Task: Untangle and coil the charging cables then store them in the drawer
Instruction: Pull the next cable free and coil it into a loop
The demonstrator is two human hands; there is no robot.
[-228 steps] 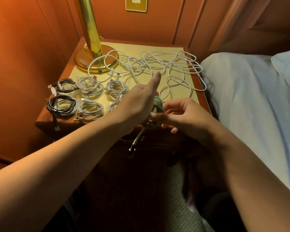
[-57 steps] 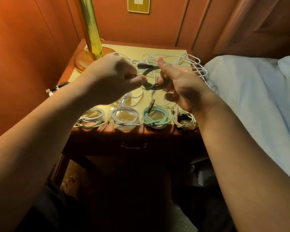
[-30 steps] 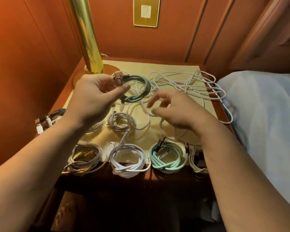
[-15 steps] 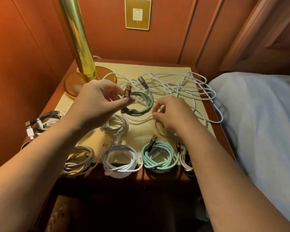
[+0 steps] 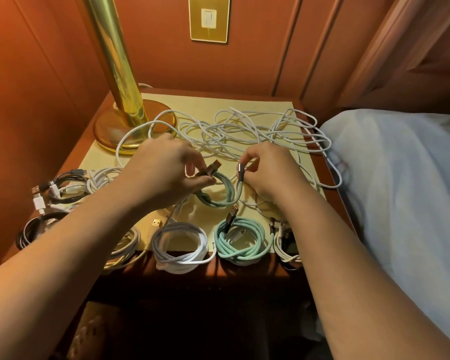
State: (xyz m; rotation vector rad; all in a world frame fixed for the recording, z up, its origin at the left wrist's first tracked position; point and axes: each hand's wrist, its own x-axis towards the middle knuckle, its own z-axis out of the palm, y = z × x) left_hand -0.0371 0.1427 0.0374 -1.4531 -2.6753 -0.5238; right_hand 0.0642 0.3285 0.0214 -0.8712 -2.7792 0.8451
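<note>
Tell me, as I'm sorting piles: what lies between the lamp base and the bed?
Head view: a loose tangle of white cables sprawls between lamp base and bed.

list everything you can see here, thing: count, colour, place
held cable coil: 1, mint green, mid nightstand, in both hands
coiled cable: 1, mint green, front edge
coiled cable: 1, white, front edge, left of the green one
other coils: several, black and white, left side and front corners; exact count unclear
tangled cables: loose heap, white, back of nightstand
nightstand: 1, dark wood with pale yellow top
lamp: 1, brass, back left
wall plate: 1, gold, wall
bed: 1, pale sheet, right
left hand: pinches the held coil at its plug
right hand: pinches the coil's silver plug end
</note>
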